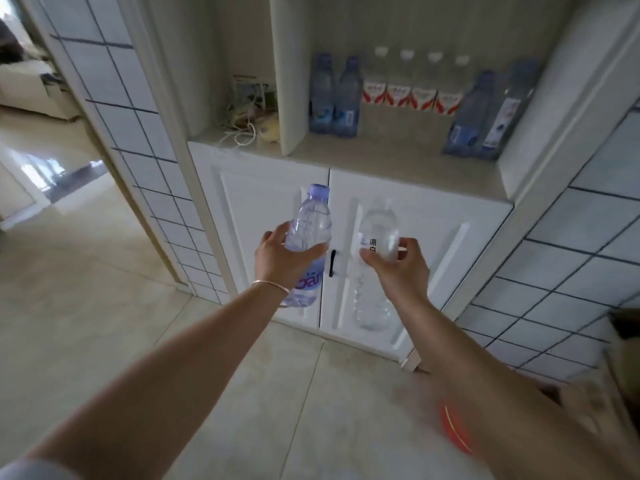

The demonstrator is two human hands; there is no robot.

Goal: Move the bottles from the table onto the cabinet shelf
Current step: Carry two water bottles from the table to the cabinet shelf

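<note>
While both arms are stretched out toward the cabinet, each hand carries a bottle, so this is the carrying step with the placing yet to come. The left hand (280,258) is wrapped around the middle of a blue-capped bottle (310,237), held upright with its cap toward twelve o'clock. Just beside it at three o'clock, the right hand (398,265) pinches a clear bottle (377,233) near its label, fingers curled round it; that bottle hangs in front of the white cabinet doors (398,209).

Further off, at twelve o'clock, the cabinet shelf (381,161) already holds two blue bottles (334,98) at its left end, a row of four white-capped bottles with red labels (412,88) at the back, and two more blue ones (485,116) at the right.

I'd judge the next move calls for lifting both bottles up and forward into the bare stretch in front of the red-labelled row, setting them upright without knocking the neighbours.
</note>
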